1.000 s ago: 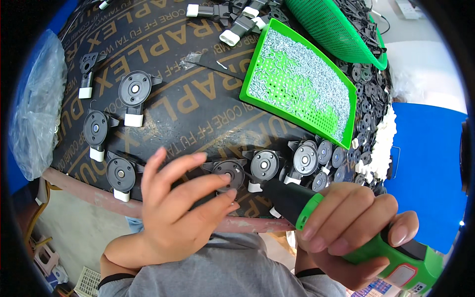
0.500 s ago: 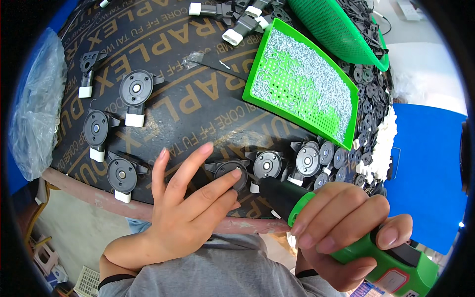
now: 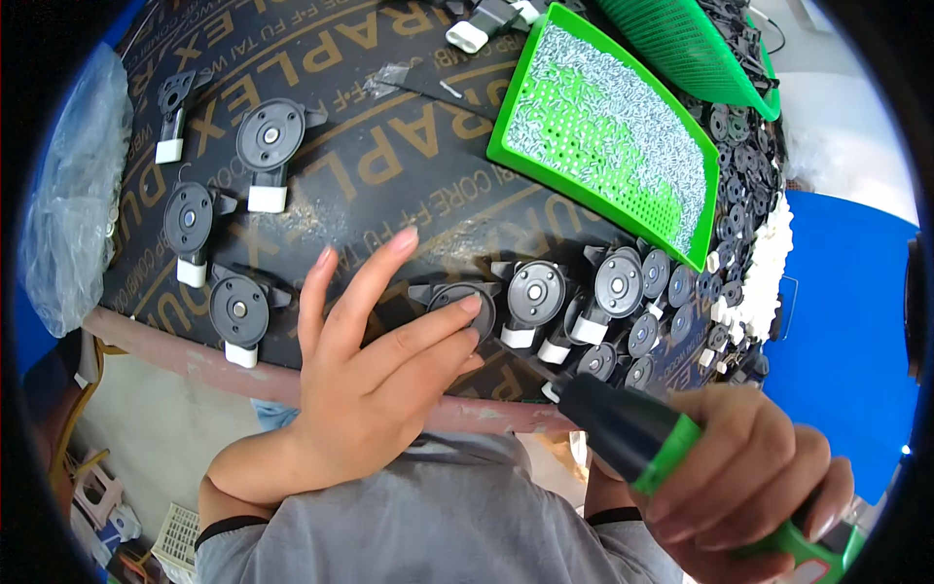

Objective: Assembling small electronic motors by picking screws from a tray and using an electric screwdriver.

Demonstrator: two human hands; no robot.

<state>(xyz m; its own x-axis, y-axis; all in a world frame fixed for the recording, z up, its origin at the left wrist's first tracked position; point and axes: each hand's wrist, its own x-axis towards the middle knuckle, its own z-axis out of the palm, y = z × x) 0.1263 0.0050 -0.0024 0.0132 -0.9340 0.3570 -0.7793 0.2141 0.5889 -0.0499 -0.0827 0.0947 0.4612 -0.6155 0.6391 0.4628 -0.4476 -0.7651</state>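
My left hand [image 3: 375, 360] lies over the front of the table, two fingers straight and spread. Its other fingertips press and hold a round black plastic part [image 3: 449, 304], partly hidden beneath them. My right hand [image 3: 744, 477] is wrapped round a green and black power screwdriver [image 3: 623, 423], whose nose points up and left, apart from the parts. Just right of the held part stand an assembled black disc with a white end [image 3: 535, 292] and a similar disc [image 3: 618, 282]. The tool's tip is blurred against the table edge.
A green tray of small screws [image 3: 608, 131] is at the back right, beside a green mesh basket [image 3: 681, 44]. Several assembled discs [image 3: 270, 136] stand at left, near a clear plastic bag [image 3: 73, 204]. White pieces [image 3: 759, 282] and black parts heap along the right edge.
The screwdriver has moved right and down, away from the held part, with my right hand. My left hand stays on the same part. The whole view has shifted slightly.
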